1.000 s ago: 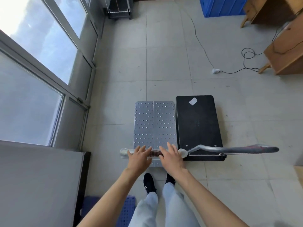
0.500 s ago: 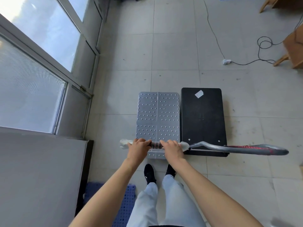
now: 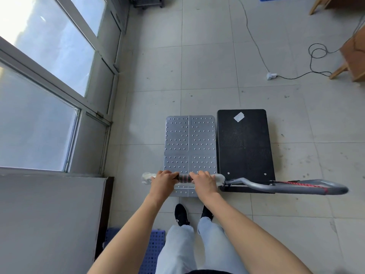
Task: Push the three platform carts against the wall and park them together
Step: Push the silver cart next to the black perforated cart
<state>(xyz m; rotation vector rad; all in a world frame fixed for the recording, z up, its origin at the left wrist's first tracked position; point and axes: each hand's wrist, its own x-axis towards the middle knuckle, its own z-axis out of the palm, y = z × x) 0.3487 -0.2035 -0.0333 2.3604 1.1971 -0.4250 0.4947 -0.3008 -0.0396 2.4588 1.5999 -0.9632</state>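
Fingers now curled, both hands' grip clenched on the studded silver cart (image 3: 190, 143)'s handle (image 3: 183, 178): left hand (image 3: 164, 180), right hand (image 3: 203, 180).

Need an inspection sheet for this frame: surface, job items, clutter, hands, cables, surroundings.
Surface: grey tiled floor, scuffed.
Job's things: silver studded platform cart beside black platform cart; third cart not identifiable.
Clutter: blue perforated panel near the feet.
Hands: left hand and right hand closed on the silver cart's handle.
Cables: power strip with cord on floor.
Surroundings: windows on left; wooden furniture on right.
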